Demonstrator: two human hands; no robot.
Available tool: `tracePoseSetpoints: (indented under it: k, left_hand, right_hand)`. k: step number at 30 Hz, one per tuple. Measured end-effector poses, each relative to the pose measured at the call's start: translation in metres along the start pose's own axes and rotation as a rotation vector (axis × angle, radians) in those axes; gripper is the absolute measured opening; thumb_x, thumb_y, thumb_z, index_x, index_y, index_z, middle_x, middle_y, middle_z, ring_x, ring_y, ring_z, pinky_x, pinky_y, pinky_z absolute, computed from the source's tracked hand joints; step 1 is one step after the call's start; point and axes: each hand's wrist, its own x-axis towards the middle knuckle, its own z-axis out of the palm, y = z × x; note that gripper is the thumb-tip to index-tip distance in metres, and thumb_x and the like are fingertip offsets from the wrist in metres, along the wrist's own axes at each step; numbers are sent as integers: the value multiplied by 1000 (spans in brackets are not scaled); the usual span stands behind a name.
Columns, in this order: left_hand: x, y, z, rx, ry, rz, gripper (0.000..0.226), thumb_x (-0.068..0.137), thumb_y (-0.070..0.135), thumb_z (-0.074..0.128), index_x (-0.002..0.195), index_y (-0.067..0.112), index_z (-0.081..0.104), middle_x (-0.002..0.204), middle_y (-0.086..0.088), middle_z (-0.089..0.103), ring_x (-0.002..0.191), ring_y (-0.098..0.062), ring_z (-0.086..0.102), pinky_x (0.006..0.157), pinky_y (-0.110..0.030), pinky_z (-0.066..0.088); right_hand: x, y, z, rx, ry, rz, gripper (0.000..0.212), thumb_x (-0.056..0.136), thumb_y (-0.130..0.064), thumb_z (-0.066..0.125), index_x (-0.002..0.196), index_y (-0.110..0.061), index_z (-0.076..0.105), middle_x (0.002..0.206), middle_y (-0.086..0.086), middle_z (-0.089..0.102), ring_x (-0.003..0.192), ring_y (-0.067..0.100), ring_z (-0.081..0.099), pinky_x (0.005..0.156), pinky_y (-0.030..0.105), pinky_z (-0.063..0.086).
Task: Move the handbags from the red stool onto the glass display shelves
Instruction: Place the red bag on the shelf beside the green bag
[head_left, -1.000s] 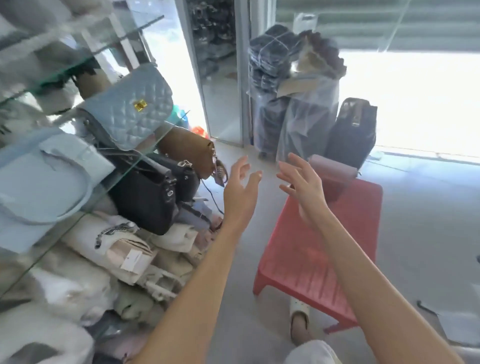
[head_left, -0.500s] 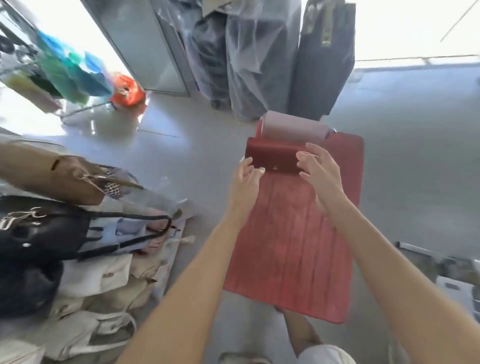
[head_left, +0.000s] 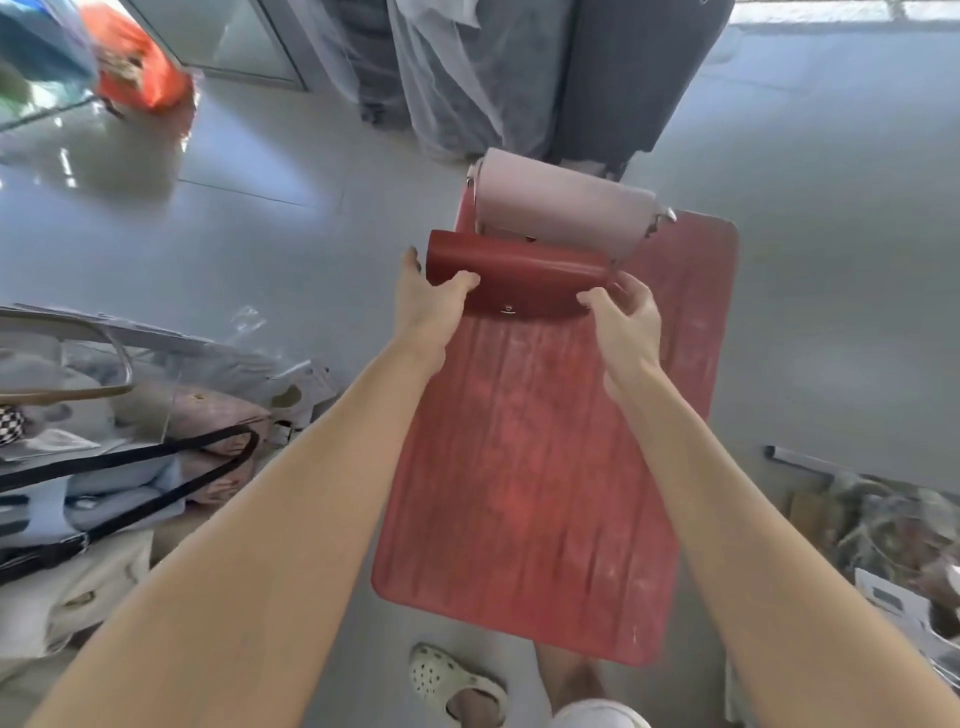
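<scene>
At upper centre, the left hand (head_left: 428, 301) and right hand (head_left: 626, 322) grasp the ends of a dark red handbag (head_left: 519, 278) on the red stool (head_left: 530, 467), touching the pale pink handbag (head_left: 563, 205) behind.

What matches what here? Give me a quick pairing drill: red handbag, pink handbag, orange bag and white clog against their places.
Things:
1. red handbag
2. pink handbag
3. orange bag
4. white clog

Places:
A. floor, top left
B. far end of the red stool, untouched
C. between the left hand and right hand
D. floor, beside the stool's near end

Pairs: 1-C, 2-B, 3-A, 4-D
</scene>
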Motion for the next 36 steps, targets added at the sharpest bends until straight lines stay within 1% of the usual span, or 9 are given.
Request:
tracePoseSetpoints:
  k: [2,4,8,12,15,21,29,32,36]
  left_hand:
    - [9,1,1,38,28,4,55,91,3,69,142,15,53,115,13,63,116,-16,62,107,-35,50]
    - [7,1,0,80,44,11,49,91,-3,63,137,13,55,100,18,56,106,-12,60,92,-26,46]
    - [-5,-6,-10,135,27,26,46,89,-8,60,130,14,56,97,17,55,103,-15,58,88,-26,44]
    - [-24,-8,-31,100,45,30,48,88,-11,59,131,12,58,101,10,60,107,-17,61,97,-31,50]
    - [-50,-8,-52,57,44,85,42,88,-12,59,120,16,62,106,2,66,106,-16,63,96,-27,52]
    - [-116,-8,-116,39,109,222,41,90,-5,68,125,18,66,109,14,69,106,3,62,104,-24,48]
    - [-208,13,-209,-205,325,362,39,84,1,79,113,25,69,107,3,74,102,-14,68,100,-49,57]
    - [-248,27,-244,-290,370,441,43,83,1,82,121,19,70,110,2,76,104,-5,69,106,-40,55]
    - [-293,44,-285,-391,452,576,45,83,1,84,122,17,69,111,-3,77,108,-15,72,101,-35,57]
  right_hand:
    - [3,-1,7,-15,-12,24,49,80,-26,78,128,-28,68,118,-11,74,101,7,65,95,27,47]
    - [2,-4,13,-5,-2,39,42,80,-27,79,120,-28,65,115,-8,72,104,11,64,93,27,46]
    - [-10,-6,20,9,6,38,31,83,-26,79,105,-29,56,105,-8,63,101,13,59,83,26,42]
    - [-35,-9,26,-28,11,-29,43,67,-42,81,105,-38,60,119,-8,66,123,19,59,101,35,48]
    - [-57,-13,22,-80,1,-118,35,75,-39,83,97,-45,57,122,-13,50,133,21,48,111,38,44]
    - [-113,-19,6,-133,-143,-325,52,79,-17,91,115,-36,59,138,-7,49,117,-10,50,88,0,41]
    - [-213,-66,41,-37,-328,-630,74,68,-29,101,129,-34,59,134,1,67,124,14,66,110,42,54]
    - [-255,-86,57,-5,-362,-748,87,66,-40,101,138,-39,52,144,3,61,133,20,61,113,46,51]
    - [-308,-118,74,45,-432,-887,81,65,-45,102,126,-59,50,142,8,57,131,27,61,109,49,54]
